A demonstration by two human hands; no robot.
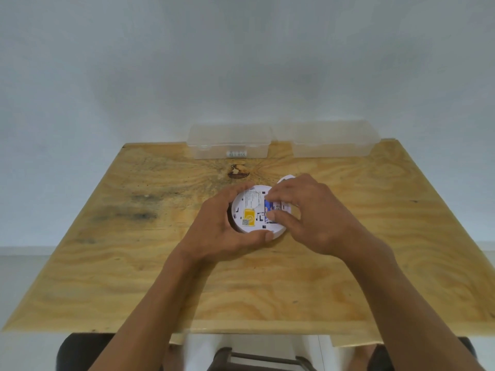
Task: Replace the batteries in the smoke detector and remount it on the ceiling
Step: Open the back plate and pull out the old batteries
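A round white smoke detector (253,210) lies back side up near the middle of the wooden table (160,277); a yellow label shows on its back. My left hand (227,231) wraps around its left and near rim. My right hand (308,215) rests on its right side, with thumb and fingertips pinching a blue battery (268,207) sitting in the open compartment. A white round piece (285,178), mostly hidden, peeks out behind my right hand.
Two clear plastic boxes stand at the table's far edge, one (229,143) at the centre and one (332,141) to its right. A dark knot (238,171) marks the wood behind the detector. A stool (257,357) is below the near edge.
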